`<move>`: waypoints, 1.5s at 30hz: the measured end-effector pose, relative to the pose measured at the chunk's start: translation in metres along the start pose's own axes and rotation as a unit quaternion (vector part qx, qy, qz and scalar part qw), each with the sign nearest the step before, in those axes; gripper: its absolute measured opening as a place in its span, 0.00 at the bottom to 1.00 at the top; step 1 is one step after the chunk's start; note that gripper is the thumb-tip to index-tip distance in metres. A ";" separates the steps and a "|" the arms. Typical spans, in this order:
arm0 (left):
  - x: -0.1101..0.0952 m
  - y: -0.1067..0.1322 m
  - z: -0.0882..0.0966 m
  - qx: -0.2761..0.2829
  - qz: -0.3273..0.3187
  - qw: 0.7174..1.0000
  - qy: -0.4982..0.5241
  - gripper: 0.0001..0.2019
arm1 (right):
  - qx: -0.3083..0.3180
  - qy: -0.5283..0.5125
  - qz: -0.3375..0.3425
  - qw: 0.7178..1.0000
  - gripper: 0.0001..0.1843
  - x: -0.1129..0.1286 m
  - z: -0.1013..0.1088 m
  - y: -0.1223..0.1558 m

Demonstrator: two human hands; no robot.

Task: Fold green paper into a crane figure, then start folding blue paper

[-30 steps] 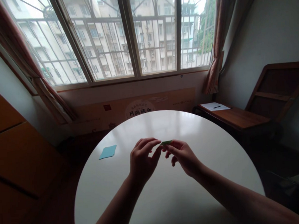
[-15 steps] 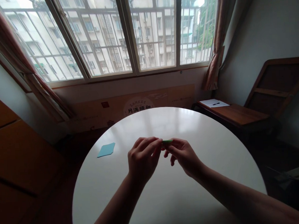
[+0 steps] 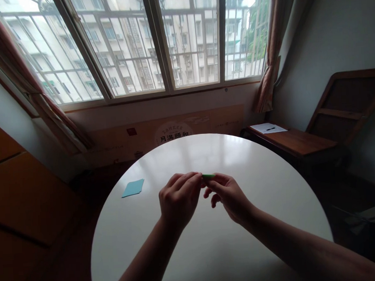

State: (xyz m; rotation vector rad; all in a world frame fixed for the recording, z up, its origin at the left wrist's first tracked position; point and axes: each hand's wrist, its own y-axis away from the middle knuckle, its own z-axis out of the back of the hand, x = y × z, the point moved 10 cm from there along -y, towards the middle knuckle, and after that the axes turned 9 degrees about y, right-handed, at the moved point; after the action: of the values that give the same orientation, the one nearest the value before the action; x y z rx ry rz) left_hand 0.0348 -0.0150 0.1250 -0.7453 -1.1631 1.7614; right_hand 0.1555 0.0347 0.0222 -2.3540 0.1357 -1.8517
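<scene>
I sit at a glossy white round table (image 3: 212,248), facing a barred window (image 3: 192,52) between tied-back curtains (image 3: 266,86); light-blue paper (image 3: 133,188) lies to my left. Above the tabletop, my small green piece (image 3: 208,176) runs left to right, nearly level. My left hand (image 3: 179,199) pinches its left end, my right hand (image 3: 231,195) its right, lower fingers curled loosely.

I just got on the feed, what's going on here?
A person's left hand and right hand pinch a small, narrow green piece, apparently paper, between them above a round, glossy white table. On the tabletop to the left lies flat, light-blue, squarish paper, which neither hand touches. Beyond the table's right side, a white paper sheet lies on a brown wooden surface.
</scene>
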 end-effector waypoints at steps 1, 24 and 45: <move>0.001 0.000 0.000 0.001 0.002 1.000 0.002 0.08 | -0.001 -0.001 -0.001 1.000 0.13 0.000 0.000 0.000; 0.060 0.036 -0.057 0.099 0.445 0.775 0.438 0.03 | 0.050 0.137 0.093 0.985 0.10 0.022 0.010 -0.008; 0.065 0.041 -0.059 0.069 0.474 0.739 0.474 0.07 | 0.053 0.081 0.039 0.995 0.12 0.014 0.012 -0.008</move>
State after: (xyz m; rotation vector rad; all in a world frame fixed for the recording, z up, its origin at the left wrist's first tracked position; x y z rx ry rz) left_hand 0.0419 0.0598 0.0638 -2.0595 0.1427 1.7070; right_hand 0.1705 0.0410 0.0342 -2.0976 0.1409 -1.9589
